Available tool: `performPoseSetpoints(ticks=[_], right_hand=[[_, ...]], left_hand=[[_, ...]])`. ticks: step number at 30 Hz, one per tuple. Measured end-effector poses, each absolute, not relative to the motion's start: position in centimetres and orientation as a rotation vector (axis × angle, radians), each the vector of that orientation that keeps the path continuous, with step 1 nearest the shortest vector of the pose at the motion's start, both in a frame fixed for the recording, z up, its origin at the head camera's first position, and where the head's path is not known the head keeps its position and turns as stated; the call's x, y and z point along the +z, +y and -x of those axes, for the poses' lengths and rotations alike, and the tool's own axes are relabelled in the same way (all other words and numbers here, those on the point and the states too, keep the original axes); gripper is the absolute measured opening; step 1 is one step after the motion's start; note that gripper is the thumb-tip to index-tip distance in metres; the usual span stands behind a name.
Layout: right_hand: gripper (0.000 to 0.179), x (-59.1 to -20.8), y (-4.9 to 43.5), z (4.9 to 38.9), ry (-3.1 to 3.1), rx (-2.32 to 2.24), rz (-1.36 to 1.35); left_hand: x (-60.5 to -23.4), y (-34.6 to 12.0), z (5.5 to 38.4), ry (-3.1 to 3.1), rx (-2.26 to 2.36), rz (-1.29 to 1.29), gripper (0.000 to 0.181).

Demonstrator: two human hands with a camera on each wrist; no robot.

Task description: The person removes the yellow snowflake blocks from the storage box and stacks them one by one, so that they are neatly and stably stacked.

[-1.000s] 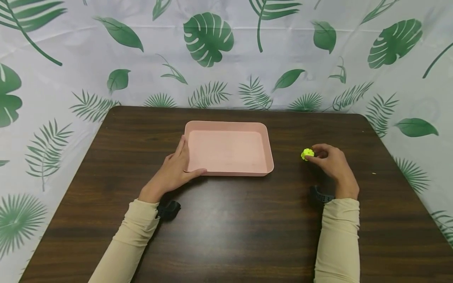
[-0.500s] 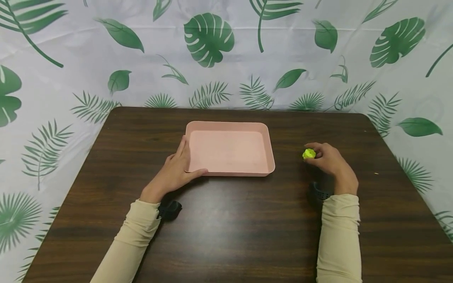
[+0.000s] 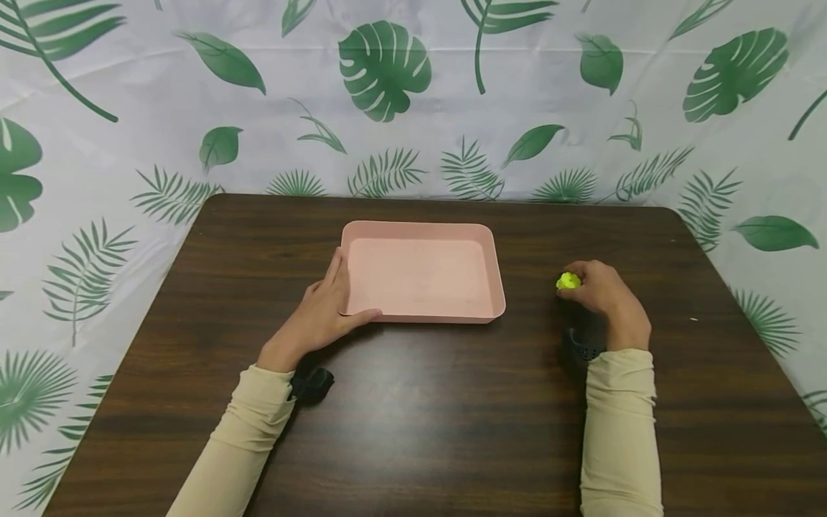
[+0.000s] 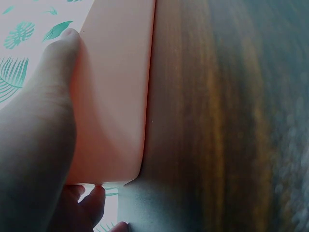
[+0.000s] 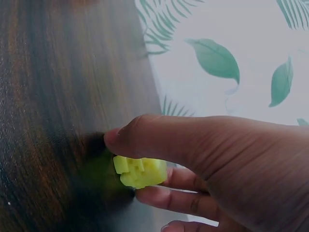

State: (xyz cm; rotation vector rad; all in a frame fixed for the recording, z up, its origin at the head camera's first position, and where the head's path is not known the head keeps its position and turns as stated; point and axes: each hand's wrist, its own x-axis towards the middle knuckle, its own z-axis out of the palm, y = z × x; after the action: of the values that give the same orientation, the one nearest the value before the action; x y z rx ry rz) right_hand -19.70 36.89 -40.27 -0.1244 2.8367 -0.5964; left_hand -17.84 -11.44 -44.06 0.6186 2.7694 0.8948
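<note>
A shallow pink tray [image 3: 423,276] sits on the dark wooden table. My left hand [image 3: 314,314] rests against its near left corner, the fingers straight along the left side and the thumb along the front wall. In the left wrist view, the thumb lies on the pink wall [image 4: 113,96] and the fingertips touch the tray's end. Off to the tray's right, my right hand [image 3: 602,291] pinches a small neon-yellow plastic piece [image 3: 568,281] with a notched, gear-like edge. The right wrist view shows this yellow piece [image 5: 140,172] between thumb and fingers, just over or on the table.
The brown wood-grain table [image 3: 413,416] stands against a white cloth [image 3: 278,64] printed with green leaves. A tiny pale scrap [image 3: 694,319] lies to the right of my right hand. Each wrist wears a dark camera band.
The yellow piece has turned a little between my right fingers, so its notched face shows at a different angle. My left hand and the tray keep their places apart from a slight view shift.
</note>
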Motion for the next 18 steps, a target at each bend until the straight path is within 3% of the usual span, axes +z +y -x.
performPoseSetpoints(ticks=[18], right_hand=[[0.046, -40.71, 37.11, 19.86, 2.905, -0.602, 0.118]], left_hand=[[-44.07, -11.4, 17.97, 2.781, 0.887, -0.622, 0.116]])
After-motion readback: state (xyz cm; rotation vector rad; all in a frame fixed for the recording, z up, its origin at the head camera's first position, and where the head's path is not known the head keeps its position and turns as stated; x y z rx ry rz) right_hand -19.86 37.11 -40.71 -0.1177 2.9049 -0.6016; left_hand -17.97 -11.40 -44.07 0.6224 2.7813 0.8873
